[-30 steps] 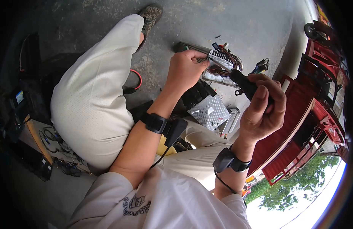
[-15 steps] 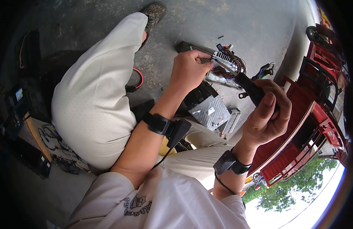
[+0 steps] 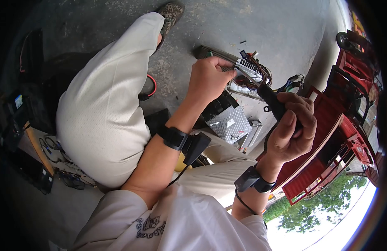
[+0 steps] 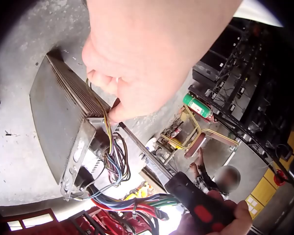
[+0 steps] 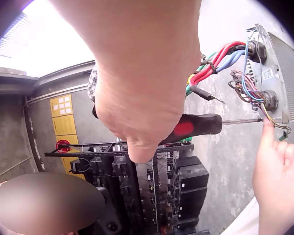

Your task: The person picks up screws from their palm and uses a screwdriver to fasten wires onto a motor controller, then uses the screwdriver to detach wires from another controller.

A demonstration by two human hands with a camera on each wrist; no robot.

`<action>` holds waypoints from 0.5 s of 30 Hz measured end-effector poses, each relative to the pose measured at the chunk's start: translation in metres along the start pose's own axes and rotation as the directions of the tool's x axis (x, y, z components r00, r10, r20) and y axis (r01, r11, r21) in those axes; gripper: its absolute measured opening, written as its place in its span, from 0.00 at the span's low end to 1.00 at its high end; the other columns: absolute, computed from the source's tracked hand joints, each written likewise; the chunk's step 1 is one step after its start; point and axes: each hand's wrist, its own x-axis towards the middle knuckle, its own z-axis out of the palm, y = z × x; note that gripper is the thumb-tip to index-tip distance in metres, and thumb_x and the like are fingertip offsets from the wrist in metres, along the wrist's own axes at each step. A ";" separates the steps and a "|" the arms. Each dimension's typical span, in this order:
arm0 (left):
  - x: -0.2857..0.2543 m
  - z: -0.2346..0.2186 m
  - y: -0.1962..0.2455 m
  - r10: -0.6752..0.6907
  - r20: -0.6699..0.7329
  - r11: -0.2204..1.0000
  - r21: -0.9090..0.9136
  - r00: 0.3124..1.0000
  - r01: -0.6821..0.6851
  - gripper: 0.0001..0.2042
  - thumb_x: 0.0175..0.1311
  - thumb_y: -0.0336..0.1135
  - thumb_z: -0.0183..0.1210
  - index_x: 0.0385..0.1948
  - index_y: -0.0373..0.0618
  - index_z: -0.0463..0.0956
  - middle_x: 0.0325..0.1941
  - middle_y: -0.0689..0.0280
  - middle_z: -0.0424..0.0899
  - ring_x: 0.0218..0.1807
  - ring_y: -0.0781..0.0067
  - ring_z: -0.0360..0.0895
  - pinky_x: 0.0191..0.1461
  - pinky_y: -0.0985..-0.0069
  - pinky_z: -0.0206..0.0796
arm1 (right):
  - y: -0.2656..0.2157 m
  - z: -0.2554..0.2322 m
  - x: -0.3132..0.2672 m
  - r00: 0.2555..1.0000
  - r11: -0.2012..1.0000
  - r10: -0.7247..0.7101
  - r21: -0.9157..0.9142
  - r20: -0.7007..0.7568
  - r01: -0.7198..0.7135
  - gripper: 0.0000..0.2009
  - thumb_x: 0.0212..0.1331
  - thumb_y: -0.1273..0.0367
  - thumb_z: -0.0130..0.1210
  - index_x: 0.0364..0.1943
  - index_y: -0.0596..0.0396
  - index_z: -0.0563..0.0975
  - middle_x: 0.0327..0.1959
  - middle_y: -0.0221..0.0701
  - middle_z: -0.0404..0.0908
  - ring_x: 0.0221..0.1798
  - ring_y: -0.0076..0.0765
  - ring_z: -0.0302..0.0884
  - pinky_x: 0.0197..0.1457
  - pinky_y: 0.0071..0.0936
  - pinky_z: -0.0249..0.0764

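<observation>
A grey finned metal unit [image 4: 56,122] has its corner in the grip of my left hand [image 3: 208,79]; the thumb and fingers lie by thin wires [image 5: 267,115]. My right hand [image 3: 291,125] holds a black and red screwdriver [image 4: 196,200] by the handle, fingers curled round it. Its shaft [image 5: 240,121] reaches to the unit's edge, close beside a left fingertip. Whether the tip sits in a screw is hidden. Thick red, blue and green cables [image 5: 225,61] come from the unit's end.
A silver patterned box [image 3: 230,123] lies on the concrete floor below the unit. A red-ended cable loop [image 3: 151,85] is near my knee. Red metal vehicle parts [image 3: 327,146] stand at the right. Another person [image 4: 208,181] and a green cylinder [image 4: 197,105] are in the background.
In the head view the unit and my left hand have shifted slightly right. My right hand is a little lower in view, and its grip on the screwdriver handle looks slightly turned.
</observation>
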 end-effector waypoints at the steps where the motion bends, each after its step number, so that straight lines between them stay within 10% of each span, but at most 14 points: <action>1: 0.000 0.000 0.000 -0.001 -0.002 1.000 -0.003 1.000 0.001 0.10 0.54 0.31 0.74 0.34 0.37 0.86 0.21 0.68 0.83 0.23 0.82 0.76 0.29 0.77 0.68 | -0.002 -0.001 0.002 0.998 0.999 -0.042 -0.008 0.053 0.043 0.07 0.62 0.71 0.62 0.38 0.59 0.78 0.34 0.40 0.87 0.36 0.34 0.78 0.43 0.28 0.73; 4: 0.001 0.001 -0.002 0.004 -0.006 1.000 -0.004 1.000 -0.004 0.10 0.54 0.31 0.74 0.34 0.37 0.86 0.21 0.68 0.83 0.23 0.82 0.76 0.29 0.77 0.68 | -0.001 -0.005 0.004 0.986 0.994 -0.102 -0.011 0.133 0.104 0.08 0.60 0.71 0.63 0.39 0.60 0.78 0.35 0.41 0.86 0.36 0.36 0.78 0.43 0.30 0.74; 8: 0.002 0.002 -0.004 0.014 0.003 0.999 -0.031 1.000 -0.014 0.10 0.55 0.30 0.74 0.35 0.36 0.85 0.19 0.74 0.77 0.22 0.86 0.70 0.27 0.79 0.62 | -0.021 -0.016 0.011 0.963 0.945 0.245 -0.252 0.111 -0.211 0.09 0.66 0.68 0.60 0.44 0.60 0.78 0.33 0.36 0.83 0.33 0.29 0.78 0.41 0.23 0.73; 10: 0.001 0.002 -0.003 0.011 0.008 0.999 -0.050 1.000 -0.011 0.10 0.56 0.29 0.73 0.36 0.35 0.85 0.18 0.79 0.71 0.21 0.91 0.63 0.24 0.82 0.55 | -0.040 -0.028 0.022 0.838 0.821 0.520 -0.367 0.166 -0.437 0.10 0.69 0.66 0.59 0.44 0.58 0.79 0.27 0.30 0.81 0.28 0.23 0.75 0.34 0.19 0.69; 15: 0.001 0.002 0.002 -0.013 0.017 0.999 -0.033 1.000 0.013 0.10 0.57 0.29 0.73 0.35 0.34 0.84 0.18 0.78 0.73 0.21 0.91 0.64 0.25 0.82 0.56 | -0.035 -0.038 0.028 0.851 0.832 0.444 -0.482 0.281 -0.275 0.12 0.70 0.65 0.60 0.49 0.57 0.76 0.26 0.33 0.81 0.25 0.24 0.76 0.32 0.20 0.71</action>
